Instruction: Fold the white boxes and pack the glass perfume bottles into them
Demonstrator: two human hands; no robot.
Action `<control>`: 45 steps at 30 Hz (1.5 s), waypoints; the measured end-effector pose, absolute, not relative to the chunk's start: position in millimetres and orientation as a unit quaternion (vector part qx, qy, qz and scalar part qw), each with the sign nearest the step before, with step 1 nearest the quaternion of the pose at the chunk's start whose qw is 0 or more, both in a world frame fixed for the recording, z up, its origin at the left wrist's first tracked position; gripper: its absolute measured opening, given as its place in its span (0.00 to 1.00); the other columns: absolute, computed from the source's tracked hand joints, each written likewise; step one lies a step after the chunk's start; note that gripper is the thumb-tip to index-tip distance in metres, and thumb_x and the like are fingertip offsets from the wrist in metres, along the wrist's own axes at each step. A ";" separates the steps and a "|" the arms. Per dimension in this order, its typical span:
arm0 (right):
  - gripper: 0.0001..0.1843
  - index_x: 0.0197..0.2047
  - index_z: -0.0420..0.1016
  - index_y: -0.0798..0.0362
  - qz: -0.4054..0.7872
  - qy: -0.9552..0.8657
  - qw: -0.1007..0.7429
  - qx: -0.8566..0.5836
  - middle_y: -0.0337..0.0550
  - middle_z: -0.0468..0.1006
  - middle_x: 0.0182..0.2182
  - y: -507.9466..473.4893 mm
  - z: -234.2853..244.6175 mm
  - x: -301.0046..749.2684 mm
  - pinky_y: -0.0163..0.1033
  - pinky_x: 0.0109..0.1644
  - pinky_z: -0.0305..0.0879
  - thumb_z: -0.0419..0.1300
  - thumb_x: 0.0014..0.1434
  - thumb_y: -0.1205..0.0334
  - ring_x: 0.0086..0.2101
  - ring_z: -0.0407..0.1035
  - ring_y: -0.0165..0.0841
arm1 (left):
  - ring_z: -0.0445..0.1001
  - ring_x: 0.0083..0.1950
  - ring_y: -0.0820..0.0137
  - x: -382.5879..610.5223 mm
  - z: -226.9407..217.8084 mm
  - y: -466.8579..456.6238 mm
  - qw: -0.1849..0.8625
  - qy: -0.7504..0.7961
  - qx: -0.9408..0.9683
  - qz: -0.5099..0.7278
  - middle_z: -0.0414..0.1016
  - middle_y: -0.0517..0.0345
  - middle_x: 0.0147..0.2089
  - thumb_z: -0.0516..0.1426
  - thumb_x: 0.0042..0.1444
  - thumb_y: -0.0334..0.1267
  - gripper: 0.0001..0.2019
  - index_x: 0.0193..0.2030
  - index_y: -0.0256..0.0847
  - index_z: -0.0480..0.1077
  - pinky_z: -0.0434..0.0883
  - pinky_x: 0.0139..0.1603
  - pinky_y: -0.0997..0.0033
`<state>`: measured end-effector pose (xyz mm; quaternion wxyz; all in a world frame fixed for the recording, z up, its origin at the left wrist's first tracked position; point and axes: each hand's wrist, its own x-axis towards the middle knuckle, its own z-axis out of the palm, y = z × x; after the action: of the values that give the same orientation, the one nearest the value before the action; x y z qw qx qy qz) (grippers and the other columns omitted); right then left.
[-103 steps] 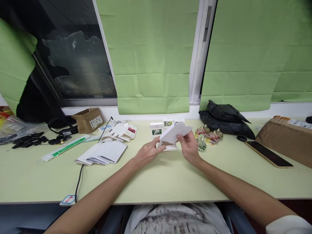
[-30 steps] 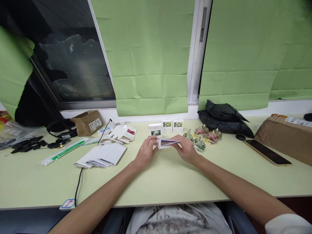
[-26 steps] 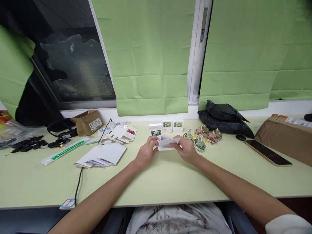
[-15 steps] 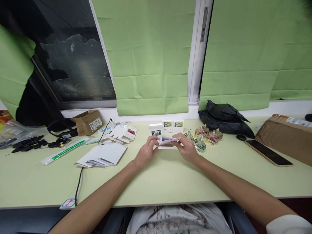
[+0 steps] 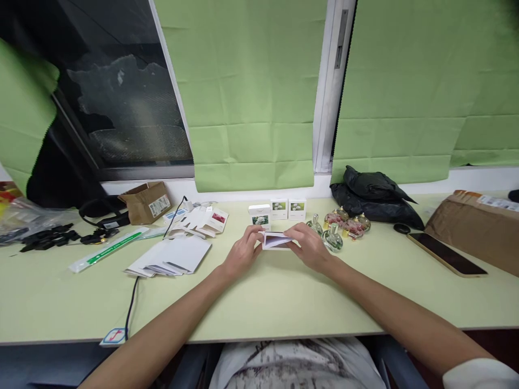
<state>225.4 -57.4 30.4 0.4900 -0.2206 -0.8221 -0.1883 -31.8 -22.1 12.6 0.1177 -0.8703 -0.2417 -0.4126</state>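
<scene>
A small white cardboard box [image 5: 276,247] is held between my two hands above the table, its open side facing me and a pale inner piece showing inside. My left hand [image 5: 244,252] pinches its left end. Around the right end close the fingers of my right hand [image 5: 308,247]. Just behind stand a white box with a flower picture [image 5: 259,209] and two more upright white boxes [image 5: 279,209], [image 5: 297,209]. Green glass perfume bottles [image 5: 332,238] sit right beside my right hand, with pink and gold bottles [image 5: 353,228] past them.
Flat folded white cartons [image 5: 174,256] lie on the left, with printed cartons [image 5: 206,222] behind. A cable [image 5: 132,308] crosses the table [image 5: 292,302] edge. Further out are a brown box [image 5: 146,203], black bags [image 5: 371,197], a phone [image 5: 446,254] and a large parcel [image 5: 478,229].
The white flap or insert that stuck up from the box between my hands now sits inside its opening. Both hands have barely shifted.
</scene>
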 end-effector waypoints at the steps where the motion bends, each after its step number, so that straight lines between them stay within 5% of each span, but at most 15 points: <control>1: 0.19 0.60 0.65 0.46 -0.210 -0.823 0.480 -0.218 0.46 0.78 0.43 -57.5 30.5 226.3 0.43 0.44 0.73 0.57 0.69 0.72 0.41 0.72 0.37 | 0.76 0.57 0.62 -31.7 12.2 -21.7 0.119 -0.240 -0.870 -0.415 0.68 0.46 0.58 0.53 0.68 0.29 0.10 0.52 0.45 0.59 0.76 0.34 0.70; 9: 0.21 0.60 0.67 0.48 -0.263 -0.835 0.442 -0.195 0.52 0.81 0.51 -60.1 33.8 231.6 0.46 0.49 0.73 0.59 0.67 0.74 0.47 0.75 0.40 | 0.76 0.58 0.62 -33.4 6.8 -17.1 0.131 -0.236 -0.870 -0.413 0.69 0.46 0.58 0.53 0.68 0.29 0.10 0.53 0.44 0.60 0.78 0.36 0.69; 20: 0.09 0.48 0.68 0.49 -0.210 -0.841 0.463 -0.185 0.50 0.82 0.47 -62.2 33.2 227.9 0.46 0.48 0.76 0.58 0.69 0.72 0.46 0.77 0.38 | 0.76 0.59 0.61 -35.4 7.3 -16.1 0.125 -0.243 -0.869 -0.413 0.70 0.45 0.58 0.53 0.67 0.27 0.10 0.51 0.44 0.60 0.77 0.35 0.71; 26: 0.08 0.46 0.67 0.49 -0.180 -0.838 0.482 -0.185 0.51 0.82 0.48 -58.1 27.8 229.6 0.45 0.48 0.75 0.58 0.69 0.72 0.47 0.77 0.37 | 0.74 0.61 0.61 -36.6 6.9 -14.3 0.101 -0.232 -0.872 -0.419 0.69 0.44 0.59 0.54 0.66 0.26 0.11 0.51 0.44 0.60 0.80 0.43 0.65; 36: 0.08 0.37 0.69 0.49 -0.258 -0.844 0.402 -0.245 0.47 0.82 0.48 -53.9 26.7 228.2 0.47 0.50 0.70 0.60 0.69 0.70 0.46 0.70 0.40 | 0.74 0.62 0.62 -34.9 6.4 -18.4 0.126 -0.221 -0.876 -0.411 0.70 0.46 0.59 0.54 0.67 0.26 0.10 0.50 0.44 0.62 0.80 0.42 0.67; 45: 0.09 0.38 0.74 0.50 -0.273 -0.845 0.373 -0.269 0.46 0.80 0.55 -53.9 26.0 228.0 0.49 0.54 0.71 0.57 0.70 0.71 0.51 0.68 0.41 | 0.75 0.61 0.62 -36.2 2.9 -18.0 0.141 -0.224 -0.881 -0.393 0.71 0.45 0.59 0.52 0.69 0.27 0.08 0.50 0.43 0.62 0.79 0.39 0.69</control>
<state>228.0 -53.9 26.0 0.3727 -0.2694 -0.8450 -0.2729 -36.2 -18.0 2.9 0.1408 -0.8807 -0.2240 -0.3930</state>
